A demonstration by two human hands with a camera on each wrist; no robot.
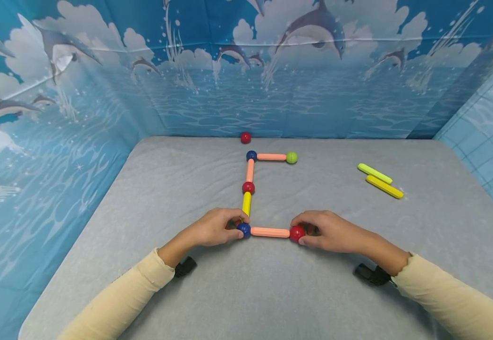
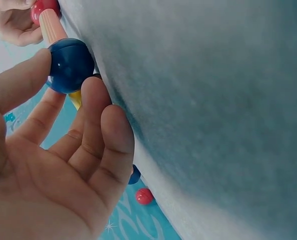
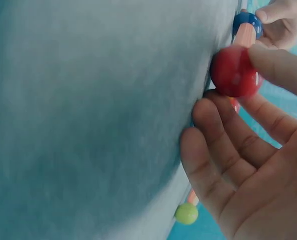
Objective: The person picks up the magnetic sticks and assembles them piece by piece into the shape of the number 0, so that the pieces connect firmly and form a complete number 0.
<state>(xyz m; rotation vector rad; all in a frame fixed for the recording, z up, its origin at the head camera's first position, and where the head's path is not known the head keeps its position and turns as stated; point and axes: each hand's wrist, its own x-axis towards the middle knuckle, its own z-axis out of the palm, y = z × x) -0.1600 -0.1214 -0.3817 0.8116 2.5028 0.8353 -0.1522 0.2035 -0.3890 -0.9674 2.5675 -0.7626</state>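
My left hand point(image 1: 217, 227) pinches a blue ball point(image 2: 71, 66) between thumb and fingers, close on the table. A red ball point(image 3: 235, 71) is held the same way by my right hand point(image 1: 335, 231). Between the two balls lies an orange rod point(image 1: 270, 232), its ends meeting both. From the blue ball a yellow rod point(image 1: 246, 204) runs away from me to another red ball point(image 1: 248, 188). Beyond that, a second orange rod point(image 1: 250, 170) leads to a far blue ball point(image 1: 251, 156). There the chain turns right along an orange rod point(image 1: 271, 157) to a green ball point(image 1: 291, 157).
A loose red ball point(image 1: 245, 138) sits at the table's back edge. On the right lie a yellow-green rod point(image 1: 375, 173) and a yellow rod point(image 1: 384, 187), side by side. Dolphin-print curtains point(image 1: 238, 94) stand behind and left of the grey table point(image 1: 246, 288).
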